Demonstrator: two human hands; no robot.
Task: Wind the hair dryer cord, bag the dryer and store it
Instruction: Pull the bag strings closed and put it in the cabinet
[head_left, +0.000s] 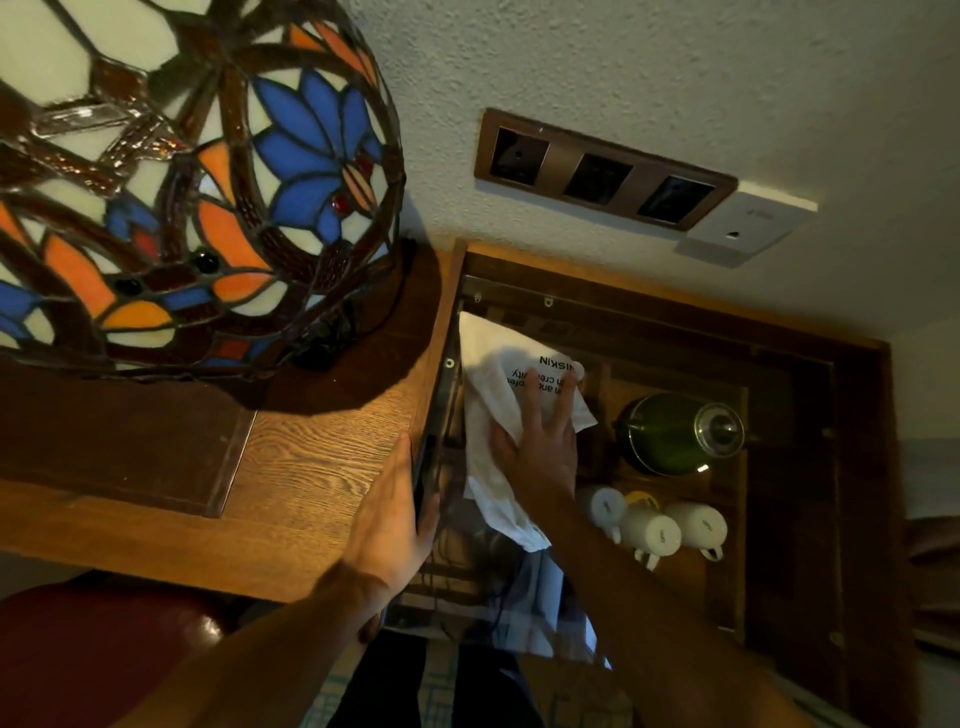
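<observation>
The right hand (540, 441) is laid flat, fingers (563, 405) spread and extended forward; the left hand (389, 514) is held edge-on, fingers straight.

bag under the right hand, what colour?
White with dark printed lettering: the bag under the right hand, clearest in the head view.

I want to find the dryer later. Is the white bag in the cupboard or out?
In. The white cloth bag with black lettering lies inside the open wooden compartment, the right hand flat on it.
</observation>
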